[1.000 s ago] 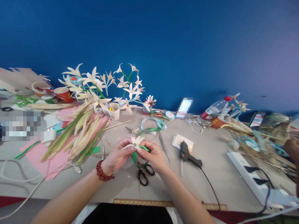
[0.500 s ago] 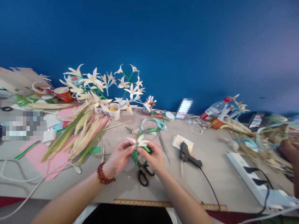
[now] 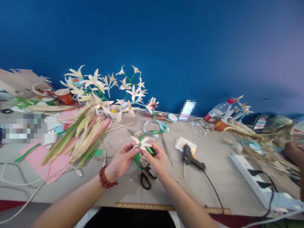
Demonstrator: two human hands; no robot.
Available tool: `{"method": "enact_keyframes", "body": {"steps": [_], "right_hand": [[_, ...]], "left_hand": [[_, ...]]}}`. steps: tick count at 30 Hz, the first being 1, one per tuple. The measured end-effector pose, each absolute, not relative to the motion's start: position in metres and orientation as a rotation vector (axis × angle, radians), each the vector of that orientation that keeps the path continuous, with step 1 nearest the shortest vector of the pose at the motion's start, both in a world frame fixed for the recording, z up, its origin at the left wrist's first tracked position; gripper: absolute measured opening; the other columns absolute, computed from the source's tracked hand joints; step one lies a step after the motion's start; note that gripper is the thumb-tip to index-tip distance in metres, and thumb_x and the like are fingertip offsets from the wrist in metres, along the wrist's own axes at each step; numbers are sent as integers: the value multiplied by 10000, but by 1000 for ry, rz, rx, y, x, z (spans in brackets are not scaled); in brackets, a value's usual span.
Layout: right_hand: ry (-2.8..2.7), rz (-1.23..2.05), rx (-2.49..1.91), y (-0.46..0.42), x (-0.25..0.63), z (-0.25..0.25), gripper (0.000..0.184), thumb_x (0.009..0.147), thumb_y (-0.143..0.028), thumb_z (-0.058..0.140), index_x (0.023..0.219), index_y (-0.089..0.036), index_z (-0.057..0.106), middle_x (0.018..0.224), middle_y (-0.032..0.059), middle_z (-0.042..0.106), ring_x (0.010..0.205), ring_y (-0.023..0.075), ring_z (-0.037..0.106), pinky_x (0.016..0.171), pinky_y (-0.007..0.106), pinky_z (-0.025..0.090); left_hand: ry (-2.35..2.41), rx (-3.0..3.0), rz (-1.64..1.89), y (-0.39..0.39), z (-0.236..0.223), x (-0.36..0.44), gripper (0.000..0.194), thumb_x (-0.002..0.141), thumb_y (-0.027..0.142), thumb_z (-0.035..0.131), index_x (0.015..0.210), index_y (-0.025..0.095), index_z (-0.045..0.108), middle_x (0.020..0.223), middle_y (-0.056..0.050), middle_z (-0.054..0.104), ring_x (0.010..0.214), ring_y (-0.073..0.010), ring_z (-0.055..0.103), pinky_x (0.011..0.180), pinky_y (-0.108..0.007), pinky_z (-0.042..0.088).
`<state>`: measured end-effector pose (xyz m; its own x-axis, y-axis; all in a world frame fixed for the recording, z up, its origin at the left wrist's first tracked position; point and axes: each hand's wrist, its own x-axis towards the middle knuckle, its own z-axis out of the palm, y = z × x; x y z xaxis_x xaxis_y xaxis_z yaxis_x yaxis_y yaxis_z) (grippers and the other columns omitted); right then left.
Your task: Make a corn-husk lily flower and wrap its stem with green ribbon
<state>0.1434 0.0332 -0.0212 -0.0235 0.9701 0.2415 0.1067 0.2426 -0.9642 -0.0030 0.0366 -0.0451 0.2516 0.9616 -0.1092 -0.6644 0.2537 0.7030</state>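
Between my hands is a small white husk flower [image 3: 142, 144] with a greenish centre, its petals spread toward me. My left hand [image 3: 124, 157] pinches its left side with thumb and fingertips. On the other side my right hand [image 3: 155, 158] is closed against the flower's base, with a green ribbon [image 3: 148, 150] showing under its fingers. The ribbon loops behind the flower and hangs below it. Black-handled scissors [image 3: 145, 181] lie on the table beneath my hands, their blades partly hidden.
A glue gun [image 3: 190, 158] rests to the right, its cord running to the front edge. Corn husks [image 3: 83, 136] lie on pink paper at left. Finished flowers [image 3: 102, 85] stand behind. A power strip [image 3: 251, 183] and another person's hand [image 3: 293, 152] are at far right.
The flower has turned slightly, its petals now facing me more fully. My hands stay almost in place. At far right, the other person's hand and the blue ribbon near it have shifted.
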Motion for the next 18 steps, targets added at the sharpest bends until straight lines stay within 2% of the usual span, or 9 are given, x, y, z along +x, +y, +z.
{"method": "enact_keyframes", "body": {"steps": [8,18], "right_hand": [[-1461,899,-1126,30,142,-21,110,792,-299,643,770,-193,660,678,-2,615,659,164,534,650,266,418],[-1438,1022,-1067,29,140,-18,120,820,-303,614,795,-191,652,695,-7,596,633,144,495,622,254,403]], "left_hand": [[592,540,1191,37,-44,-1,178,693,133,799,844,174,715,746,9,683,725,-117,631,718,-224,473],[598,507,1234,39,-46,1,153,673,160,819,785,181,718,704,24,677,697,-110,625,708,-224,477]]}}
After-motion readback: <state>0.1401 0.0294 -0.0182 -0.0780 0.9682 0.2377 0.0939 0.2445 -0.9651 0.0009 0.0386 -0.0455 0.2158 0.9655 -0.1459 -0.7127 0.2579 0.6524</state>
